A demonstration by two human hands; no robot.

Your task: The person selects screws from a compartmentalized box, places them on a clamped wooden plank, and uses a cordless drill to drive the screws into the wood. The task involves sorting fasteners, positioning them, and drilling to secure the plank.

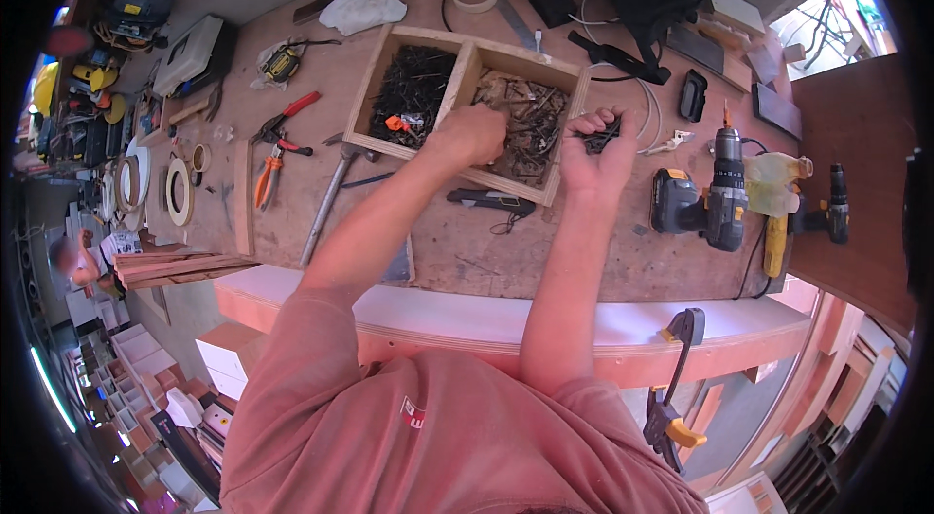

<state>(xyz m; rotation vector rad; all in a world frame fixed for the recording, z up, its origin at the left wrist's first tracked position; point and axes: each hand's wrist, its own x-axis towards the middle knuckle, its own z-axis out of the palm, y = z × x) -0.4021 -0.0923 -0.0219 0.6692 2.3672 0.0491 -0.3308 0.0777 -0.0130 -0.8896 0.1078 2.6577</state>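
Note:
A wooden box (393, 150) with two compartments stands on the workbench. Its left compartment holds a heap of black screws (413, 86) with a small orange piece (399, 123) on top. Mixed screws and brownish debris (530, 115) fill the right one. My left hand (469, 137) crosses the divider, its fingers bent down into the right compartment; whatever they pinch is hidden. Just off the box's right side, my right hand (598, 159) is turned palm up, fingers curled around a bunch of dark screws (600, 135).
Left of the box lie a hammer (331, 198), orange-handled pliers (268, 178) and red-handled pliers (287, 120). A black utility knife (491, 202) rests before the box. At right stands a cordless drill (725, 188). A clamp (673, 388) grips the front edge.

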